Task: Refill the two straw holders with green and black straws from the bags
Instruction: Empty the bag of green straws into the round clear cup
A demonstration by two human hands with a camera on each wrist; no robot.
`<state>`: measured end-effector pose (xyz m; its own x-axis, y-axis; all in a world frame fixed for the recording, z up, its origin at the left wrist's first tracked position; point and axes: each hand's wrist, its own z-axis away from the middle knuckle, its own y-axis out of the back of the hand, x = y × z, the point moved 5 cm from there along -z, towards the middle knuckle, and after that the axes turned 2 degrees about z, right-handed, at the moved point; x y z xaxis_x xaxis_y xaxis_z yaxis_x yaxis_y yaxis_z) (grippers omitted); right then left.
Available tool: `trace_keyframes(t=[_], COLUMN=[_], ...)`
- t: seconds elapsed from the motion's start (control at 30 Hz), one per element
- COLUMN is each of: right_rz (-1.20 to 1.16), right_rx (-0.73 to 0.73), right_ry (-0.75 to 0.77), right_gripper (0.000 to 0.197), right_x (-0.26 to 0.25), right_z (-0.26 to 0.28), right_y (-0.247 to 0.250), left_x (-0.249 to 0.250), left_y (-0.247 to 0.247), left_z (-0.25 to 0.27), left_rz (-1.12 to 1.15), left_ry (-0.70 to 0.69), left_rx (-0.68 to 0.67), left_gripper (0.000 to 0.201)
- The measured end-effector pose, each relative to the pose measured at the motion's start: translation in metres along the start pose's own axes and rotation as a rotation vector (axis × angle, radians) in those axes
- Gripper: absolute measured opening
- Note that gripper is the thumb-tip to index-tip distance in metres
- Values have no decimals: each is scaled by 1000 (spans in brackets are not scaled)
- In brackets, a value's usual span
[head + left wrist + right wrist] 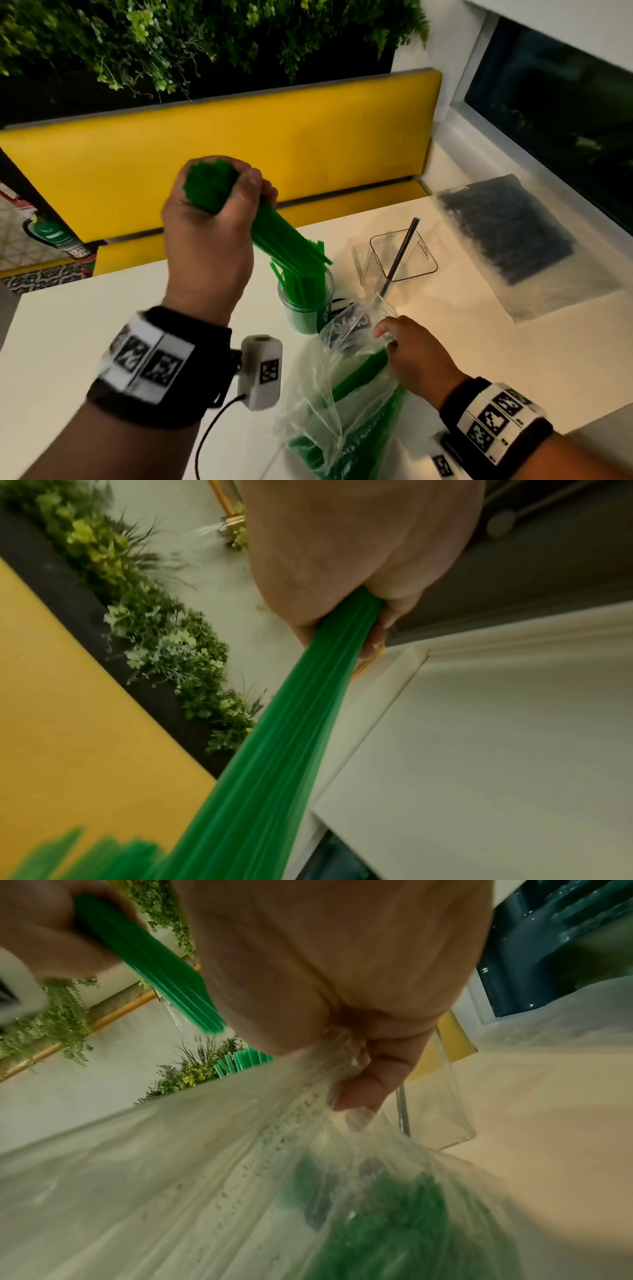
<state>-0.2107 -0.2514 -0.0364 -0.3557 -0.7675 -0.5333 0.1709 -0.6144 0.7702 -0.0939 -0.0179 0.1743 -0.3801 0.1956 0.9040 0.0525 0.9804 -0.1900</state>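
Observation:
My left hand (219, 209) grips a thick bundle of green straws (274, 233), tilted down to the right, its lower ends above the round holder (305, 308) that has green straws in it. The same bundle (291, 737) runs from my fist in the left wrist view. My right hand (404, 353) pinches the top edge of the clear bag of green straws (342, 411) at the table's front; in the right wrist view my fingers (369, 1080) hold the bag's plastic (240, 1150). A square clear holder (404, 257) has one black straw (400, 253). A bag of black straws (507, 226) lies at the right.
The white table (102, 325) runs to a yellow bench (239, 154) behind it, with a plant wall (171, 41) above. A dark window (555, 102) is at the right. A small white camera unit with a cable (260, 370) hangs at my left wrist.

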Motion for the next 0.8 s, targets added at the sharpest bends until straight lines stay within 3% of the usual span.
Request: trace_keyframes(t=[0.2,0.27,0.33,0.5,0.53,0.6,0.67,0.73,0.8], right_rz=[-18,-25,-27,-23,-19,-11,-20,-29,-33], right_rx=[-7,-5,-3,-2,-1,-2,-15,-33,-32], right_ry=[33,51,59,78,80,75,60,45,44], right_gripper=[41,40,39,38,38,38,40,43,44], right_x=[-5,-6,-6,-5,-4,-3,-3,-3,-5], right_z=[1,1,2,3,3,3,3,2,2], right_y=[-3,-3,-3,-1,0,0,0,-2,-3], left_x=[-117,-142,-157,-164,-160,-147,-136,-141,-156], left_y=[-1,5,9,4,4,0,-14,-35,-47], left_z=[12,16,19,31,29,22,19,23,30], left_rz=[-323,-466,-623,-729,-701,-710,-926,-1276,-1465], left_ry=[319,355,377,432,421,263,49,-80,-104], left_rx=[18,-20,-93,-293,-301,-285,-353,-558,-756], left_gripper=[9,30,56,69,76,88,89,83,72])
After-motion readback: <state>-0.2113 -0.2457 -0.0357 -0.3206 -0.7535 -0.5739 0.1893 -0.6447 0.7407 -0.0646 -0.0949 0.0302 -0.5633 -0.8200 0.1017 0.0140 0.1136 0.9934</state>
